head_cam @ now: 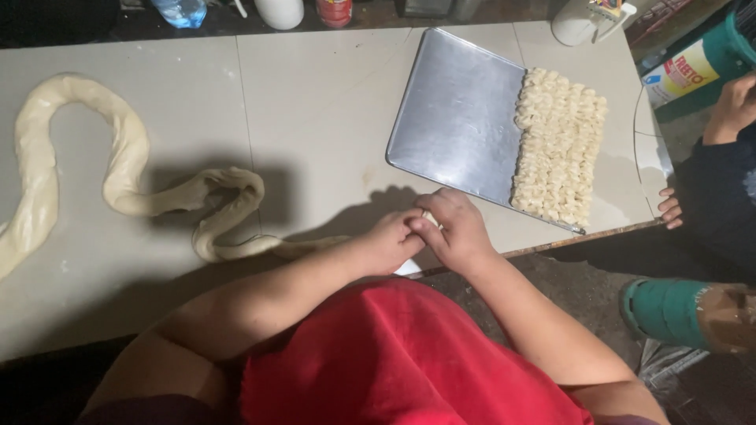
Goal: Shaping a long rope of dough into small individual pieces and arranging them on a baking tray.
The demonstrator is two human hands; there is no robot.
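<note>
A long pale dough rope [118, 169] snakes across the white table [315, 102] from the far left toward my hands. My left hand [391, 240] and my right hand [450, 228] meet near the table's front edge, both pinched on a small piece of dough [430, 219] at the rope's end; most of that piece is hidden by my fingers. Just beyond my hands lies a tilted metal tray [457, 118], its right part filled with several rows of small shaped dough pieces [559, 145].
Another person sits at the right, one hand [670, 208] on the table edge and the other hand [732, 106] raised. A bottle [179, 11], white container [279, 11] and red can [334, 11] stand along the far edge. A green cylinder [669, 311] lies on the floor.
</note>
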